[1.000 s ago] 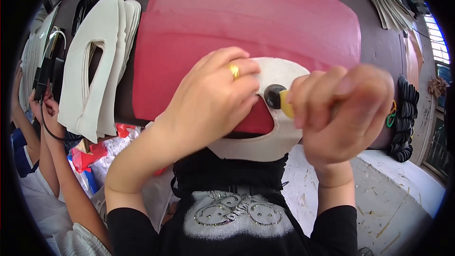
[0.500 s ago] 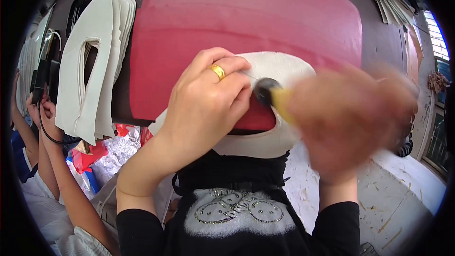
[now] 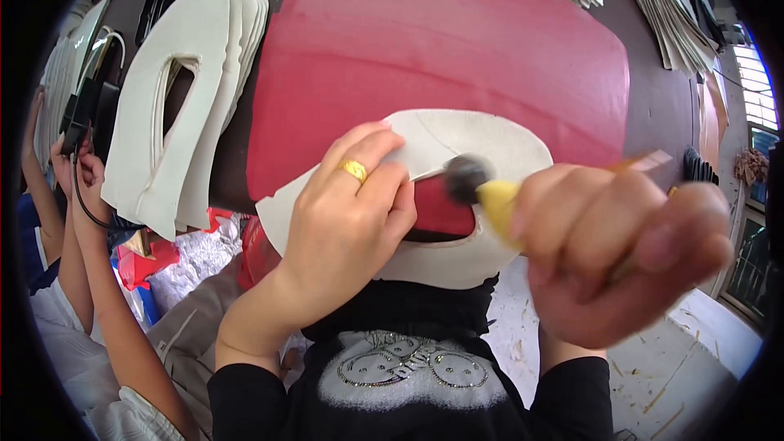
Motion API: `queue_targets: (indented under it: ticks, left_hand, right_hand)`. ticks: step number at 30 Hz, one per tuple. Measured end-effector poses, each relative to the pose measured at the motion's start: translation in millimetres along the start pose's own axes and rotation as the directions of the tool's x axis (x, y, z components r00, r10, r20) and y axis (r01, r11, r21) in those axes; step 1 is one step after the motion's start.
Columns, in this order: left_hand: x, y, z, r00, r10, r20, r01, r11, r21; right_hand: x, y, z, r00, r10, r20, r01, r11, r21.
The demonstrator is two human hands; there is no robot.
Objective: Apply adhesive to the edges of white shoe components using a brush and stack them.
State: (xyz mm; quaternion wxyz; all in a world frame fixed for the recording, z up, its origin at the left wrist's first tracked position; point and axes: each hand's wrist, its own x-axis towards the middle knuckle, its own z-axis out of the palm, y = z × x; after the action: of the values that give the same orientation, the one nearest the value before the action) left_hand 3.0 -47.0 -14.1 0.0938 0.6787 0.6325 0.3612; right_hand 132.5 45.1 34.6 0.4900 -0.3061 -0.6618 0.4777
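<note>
A cream oval cut piece (image 3: 502, 147) with a long opening in its middle lies at the near edge of a red mat (image 3: 457, 49). My left hand (image 3: 339, 224), a gold ring on one finger, rests over its left side. Its fingers are bent and closed at the far edge of the opening, where a fold shows. My right hand (image 3: 621, 249) is wrapped round a yellow-handled hammer (image 3: 468, 179), its round dark head over that same edge, close to my left fingertips. The hammer and hand are blurred. A thin orange, pale-ended strip sticks out behind my right hand.
Stacked cream pieces with openings (image 3: 175, 106) lean at the left. More flat stacks (image 3: 665, 16) lie at the far right and back of the dark table (image 3: 661, 106). Another person's hands (image 3: 82, 175) hold a black corded tool at the left. Red and silvery bags sit below.
My view has shifted a little, so the table and stacks sit further right. The hammer head has stayed close to the opening's edge; my left fingers have slid slightly left along it.
</note>
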Motion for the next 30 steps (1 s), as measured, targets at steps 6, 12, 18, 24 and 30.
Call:
queue_targets:
  ticks: [6,12,18,24,30]
  left_hand:
    - [-26.2,-5.0,-9.8,0.998,-0.049,-0.048,0.055,0.99,0.128]
    - [-22.4,-9.0,-6.8,0.997,-0.001,-0.08,0.007,0.997,0.078]
    - [2.7,-6.3,15.0,0.995,0.084,-0.062,-0.086,0.996,-0.031]
    - [0.9,-3.5,17.2,0.994,0.096,-0.048,-0.093,0.994,0.054]
    - [1.2,-3.1,9.6,0.996,0.087,-0.011,-0.087,0.996,0.038]
  right_hand:
    - [-2.1,-0.2,1.5,0.999,-0.045,0.017,0.046,0.997,-0.066]
    - [-0.1,4.8,12.9,0.999,0.038,-0.032,-0.039,0.999,-0.035]
    - [-0.8,-33.6,-43.2,0.967,-0.255,0.032,0.228,0.91,0.345]
    - [-0.3,-2.4,-30.6,0.999,0.029,-0.032,-0.024,0.986,0.163]
    - [-13.4,2.6,-18.4,0.998,-0.002,0.063,-0.001,0.999,0.052]
